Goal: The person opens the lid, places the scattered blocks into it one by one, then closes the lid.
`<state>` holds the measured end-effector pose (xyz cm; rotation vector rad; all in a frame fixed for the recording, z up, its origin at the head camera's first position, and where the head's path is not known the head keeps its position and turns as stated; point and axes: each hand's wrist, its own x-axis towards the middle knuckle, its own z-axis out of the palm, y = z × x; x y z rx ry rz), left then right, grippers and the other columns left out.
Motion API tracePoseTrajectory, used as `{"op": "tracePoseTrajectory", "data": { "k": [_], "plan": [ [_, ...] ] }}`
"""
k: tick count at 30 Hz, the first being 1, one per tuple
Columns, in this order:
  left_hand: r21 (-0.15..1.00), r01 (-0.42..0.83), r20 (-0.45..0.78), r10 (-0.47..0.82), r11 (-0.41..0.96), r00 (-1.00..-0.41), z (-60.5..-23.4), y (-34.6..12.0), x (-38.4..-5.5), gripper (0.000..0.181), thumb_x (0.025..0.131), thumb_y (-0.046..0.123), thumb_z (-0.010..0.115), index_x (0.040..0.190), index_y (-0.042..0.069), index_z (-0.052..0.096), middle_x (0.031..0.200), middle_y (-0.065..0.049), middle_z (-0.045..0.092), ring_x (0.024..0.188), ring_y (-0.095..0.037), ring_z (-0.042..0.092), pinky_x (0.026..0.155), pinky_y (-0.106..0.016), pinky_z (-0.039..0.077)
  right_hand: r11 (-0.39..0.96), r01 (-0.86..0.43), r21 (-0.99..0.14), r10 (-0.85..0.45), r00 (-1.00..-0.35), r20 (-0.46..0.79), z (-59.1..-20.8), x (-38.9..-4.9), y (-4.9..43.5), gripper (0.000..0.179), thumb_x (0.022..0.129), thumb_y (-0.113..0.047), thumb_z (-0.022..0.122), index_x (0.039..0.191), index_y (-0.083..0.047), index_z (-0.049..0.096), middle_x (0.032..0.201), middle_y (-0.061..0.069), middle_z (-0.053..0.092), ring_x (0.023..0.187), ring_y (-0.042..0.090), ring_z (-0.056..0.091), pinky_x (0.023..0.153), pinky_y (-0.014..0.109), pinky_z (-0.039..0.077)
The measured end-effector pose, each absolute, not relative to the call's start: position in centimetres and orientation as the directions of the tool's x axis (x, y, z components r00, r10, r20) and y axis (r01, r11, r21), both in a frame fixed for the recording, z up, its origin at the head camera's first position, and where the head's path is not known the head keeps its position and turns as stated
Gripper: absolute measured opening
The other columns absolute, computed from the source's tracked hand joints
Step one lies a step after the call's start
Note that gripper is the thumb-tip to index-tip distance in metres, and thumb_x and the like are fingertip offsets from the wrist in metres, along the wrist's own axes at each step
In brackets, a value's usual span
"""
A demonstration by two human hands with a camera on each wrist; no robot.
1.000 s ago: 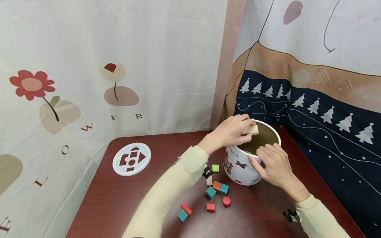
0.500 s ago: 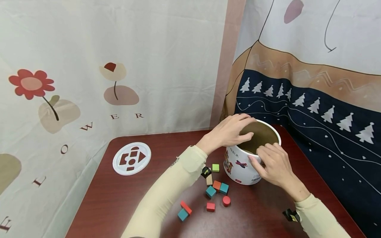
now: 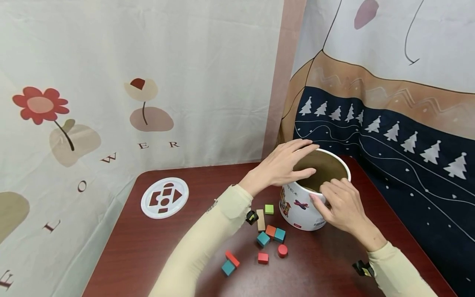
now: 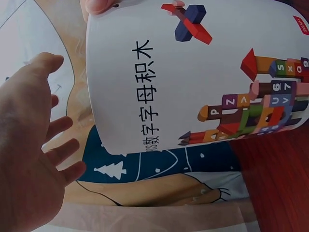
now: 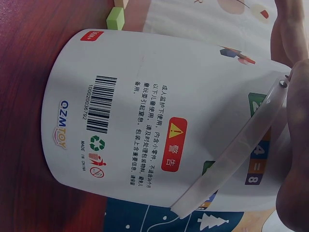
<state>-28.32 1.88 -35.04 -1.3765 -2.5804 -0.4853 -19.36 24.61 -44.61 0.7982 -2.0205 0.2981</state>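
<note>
A pale cloth (image 3: 208,82) printed with flowers is hanging on the left and far side, and a dark blue cloth (image 3: 412,177) with white trees is hanging on the right; between them a reddish-brown table (image 3: 148,255) is filling the near part of the scene. A white bucket (image 3: 302,214) is standing upright on the far right of the table, its mouth facing up and its pale handle (image 5: 231,150) slanting down the outer wall. The right hand (image 3: 343,204) is gripping the near right rim, its fingers curling over the edge and its thumb lying along the outside. The left hand (image 3: 280,165) is reaching over the left side of the mouth, fingers straight and spread apart, holding nothing; whether it is touching the rim, I cannot tell.

Near the bucket, to its left, a light green block (image 3: 269,209) is lying beside a long plain wooden block (image 3: 261,220). Nearer, an orange block (image 3: 271,231) is resting between two teal blocks (image 3: 263,239), with a red cylinder (image 3: 282,251) and a red block (image 3: 263,258) sitting close by. Farther left, a white lid (image 3: 171,209) with shaped holes is lying flat.
</note>
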Motion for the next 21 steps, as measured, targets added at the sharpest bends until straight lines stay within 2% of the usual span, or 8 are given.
{"op": "tracePoseTrajectory", "data": {
  "k": [5, 12, 21],
  "plan": [
    [0.207, 0.827, 0.317, 0.764, 0.523, -0.562, -35.2, 0.9, -28.0, 0.075, 0.111, 0.054, 0.067, 0.176, 0.027, 0.04, 0.184, -0.004, 0.039, 0.172, -0.028, 0.035, 0.139, -0.054, 0.035, 0.759, -0.642, 0.102, -0.42, -0.365, 0.831, -44.6, -19.4, 24.6, 0.054, 0.114, -0.045, 0.052, 0.072, -0.012, 0.049, 0.065, -0.002, 0.042, 0.064, 0.018, 0.038, 0.062, 0.036, 0.03],
    [0.248, 0.817, 0.343, 0.742, 0.52, -0.576, -36.0, -1.1, -27.0, 0.078, 0.109, 0.053, 0.07, 0.176, 0.026, 0.04, 0.185, -0.006, 0.037, 0.173, -0.034, 0.032, 0.138, -0.059, 0.033, 0.759, -0.644, 0.101, -0.419, -0.363, 0.832, -44.7, -19.5, 24.6, 0.054, 0.114, -0.046, 0.052, 0.072, -0.012, 0.05, 0.065, -0.002, 0.043, 0.063, 0.017, 0.039, 0.062, 0.036, 0.03],
    [0.286, 0.799, 0.38, 0.702, 0.53, -0.602, -38.1, -4.7, -25.4, 0.078, 0.106, 0.051, 0.074, 0.174, 0.025, 0.045, 0.181, -0.008, 0.043, 0.172, -0.038, 0.035, 0.135, -0.066, 0.037, 0.765, -0.638, 0.094, -0.409, -0.366, 0.836, -44.7, -19.4, 24.6, 0.054, 0.114, -0.046, 0.052, 0.072, -0.012, 0.049, 0.065, -0.002, 0.044, 0.064, 0.017, 0.038, 0.062, 0.037, 0.03]
  ]
}}
